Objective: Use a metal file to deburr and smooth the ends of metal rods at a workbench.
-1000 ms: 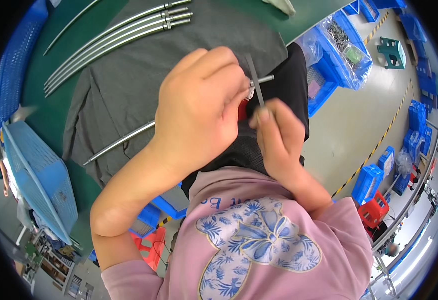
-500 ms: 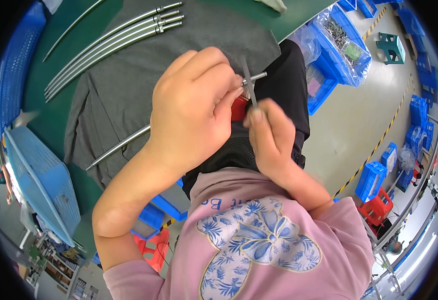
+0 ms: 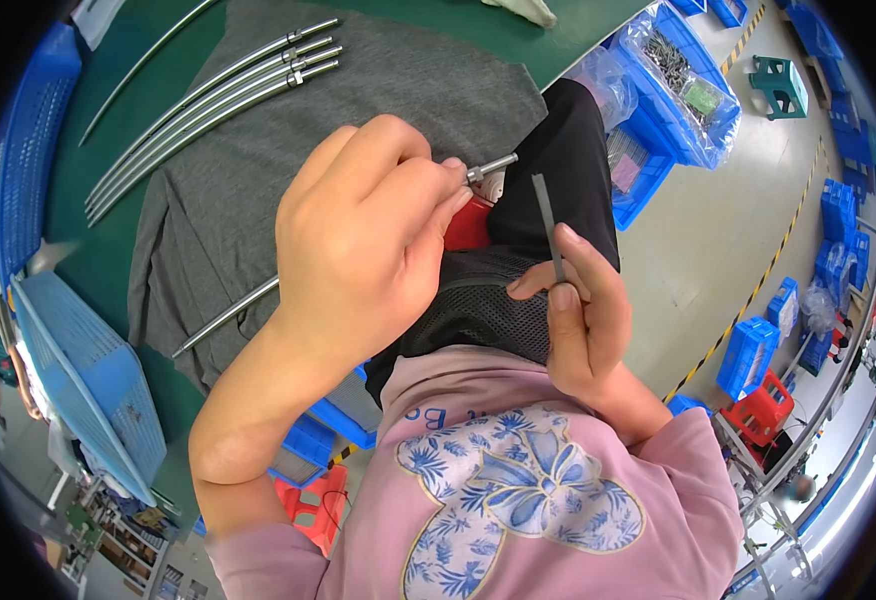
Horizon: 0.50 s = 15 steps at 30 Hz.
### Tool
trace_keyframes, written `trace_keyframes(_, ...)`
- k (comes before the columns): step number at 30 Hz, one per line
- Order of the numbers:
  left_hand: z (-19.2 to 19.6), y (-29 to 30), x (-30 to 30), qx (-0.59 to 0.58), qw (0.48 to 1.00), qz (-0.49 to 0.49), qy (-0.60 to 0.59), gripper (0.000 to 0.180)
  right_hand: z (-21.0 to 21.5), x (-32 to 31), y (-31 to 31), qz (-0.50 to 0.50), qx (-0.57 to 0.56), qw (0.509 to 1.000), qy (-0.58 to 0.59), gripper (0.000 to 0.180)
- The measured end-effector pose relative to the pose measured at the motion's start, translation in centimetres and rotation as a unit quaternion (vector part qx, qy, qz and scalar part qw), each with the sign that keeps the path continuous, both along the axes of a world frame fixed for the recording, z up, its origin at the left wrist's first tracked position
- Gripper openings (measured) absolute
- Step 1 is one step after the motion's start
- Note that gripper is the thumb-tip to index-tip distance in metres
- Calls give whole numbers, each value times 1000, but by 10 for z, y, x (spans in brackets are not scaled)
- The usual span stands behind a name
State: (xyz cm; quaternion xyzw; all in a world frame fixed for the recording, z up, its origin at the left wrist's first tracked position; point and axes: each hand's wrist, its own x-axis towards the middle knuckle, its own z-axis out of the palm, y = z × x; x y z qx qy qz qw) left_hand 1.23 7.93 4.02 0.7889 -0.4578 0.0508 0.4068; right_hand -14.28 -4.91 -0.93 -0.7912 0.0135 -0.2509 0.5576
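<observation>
My left hand (image 3: 363, 235) is closed around a thin metal rod (image 3: 228, 316). Its stepped tip pokes out past my thumb and fingertips, and its long end slants down to the left over the grey cloth (image 3: 408, 85); the stretch between is hidden by my hand. A flat grey file (image 3: 546, 220) is pinched between the thumb and fingers of my right hand (image 3: 593, 320). It points upward, to the right of the rod's tip and apart from it. Several similar metal rods (image 3: 208, 115) with collared ends lie side by side at the upper left, partly on the cloth.
The cloth covers part of a green table (image 3: 598, 20). Blue perforated baskets (image 3: 98, 380) stand along the left. At the upper right, a blue bin (image 3: 713, 125) holds small metal parts in plastic. Farther off are a green stool (image 3: 780, 87) and a red stool (image 3: 761, 408).
The file has come away from the rod's tip, as my right hand moved down and to the right. My left hand and the rod have shifted slightly left.
</observation>
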Motion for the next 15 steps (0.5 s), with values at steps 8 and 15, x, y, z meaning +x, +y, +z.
trace_keyframes(8, 0, 0, 1, 10, 999, -2, -40, 16, 22, 1, -1, 20, 1, 996, 83, 49)
trace_keyframes(15, -2, -1, 1, -4, 999, 0, -39, 16, 21, 9, 3, 13, -25, 998, 54, 56)
